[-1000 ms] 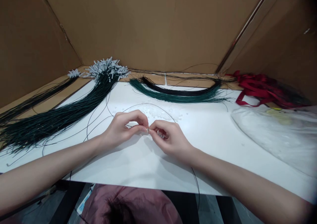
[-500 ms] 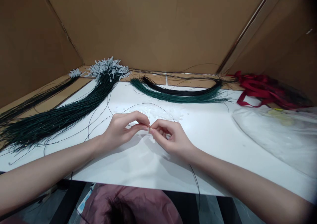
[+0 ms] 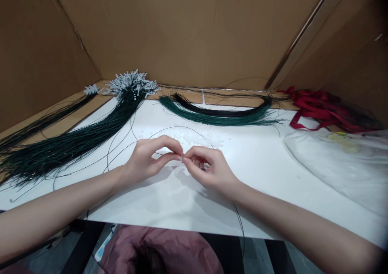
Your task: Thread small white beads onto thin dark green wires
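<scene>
My left hand and my right hand meet above the white table, thumb and forefinger of each pinched together. A thin dark wire runs in loops around them; one stretch enters the left fingers and another hangs past my right wrist over the table's front edge. A tiny pale piece shows between the touching fingertips, too small to identify. Just beyond the hands lies a scatter of small white beads.
A large bundle of green wires with white beaded tips lies at left, beside a smaller bundle. Bare green and black wires curve at the back. Red ribbon and a clear plastic bag lie right. Cardboard walls enclose the table.
Hardly anything differs: both hands hold the same pinch, with only a slight shift of the right fingers and of the wire by the right wrist.
</scene>
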Motion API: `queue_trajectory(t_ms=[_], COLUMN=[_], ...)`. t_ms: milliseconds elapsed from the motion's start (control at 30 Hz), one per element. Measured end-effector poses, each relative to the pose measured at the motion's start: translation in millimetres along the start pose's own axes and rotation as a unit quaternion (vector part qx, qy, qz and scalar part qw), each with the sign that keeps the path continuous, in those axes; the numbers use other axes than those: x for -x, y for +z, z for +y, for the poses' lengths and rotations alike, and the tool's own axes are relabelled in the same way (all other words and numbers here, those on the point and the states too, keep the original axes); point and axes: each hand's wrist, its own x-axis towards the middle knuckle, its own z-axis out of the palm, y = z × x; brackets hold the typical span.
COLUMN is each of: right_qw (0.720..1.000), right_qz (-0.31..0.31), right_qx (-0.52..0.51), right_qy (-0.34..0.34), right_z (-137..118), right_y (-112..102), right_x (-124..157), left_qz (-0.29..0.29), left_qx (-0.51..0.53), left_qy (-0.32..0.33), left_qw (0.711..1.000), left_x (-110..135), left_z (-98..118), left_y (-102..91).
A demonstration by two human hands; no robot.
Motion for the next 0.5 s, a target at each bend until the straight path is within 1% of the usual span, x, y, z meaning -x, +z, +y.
queue_trajectory(t_ms=[100, 267, 333, 400, 500], right_qw=[1.0, 0.996, 0.994, 0.993, 0.996], right_qz=[0.005, 0.018, 0.022, 0.027, 0.031], right_qx=[0.009, 0.049, 0.065, 0.073, 0.067], right_qy=[-0.012, -0.07, -0.083, -0.084, -0.058], right_z=[-0.9, -0.2, 0.7, 1.4, 1.9], right_y=[0.0, 0.0, -0.1, -0.1, -0.1], right_x=[1.2, 1.2, 1.1, 1.4, 2.1], left_qz=[-0.001, -0.01, -0.013, -0.016, -0.02], left_qx=[-0.01, -0.029, -0.032, -0.033, -0.035], left_qy=[-0.001, 0.005, 0.01, 0.015, 0.02], left_qw=[1.0, 1.0, 0.999, 0.999, 0.999], left_x=[-0.3, -3.1, -3.8, -4.0, -3.9], left_z=[0.6, 3.1, 3.6, 3.7, 3.5], left_y=[-0.2, -0.6, -0.8, -1.1, -1.3])
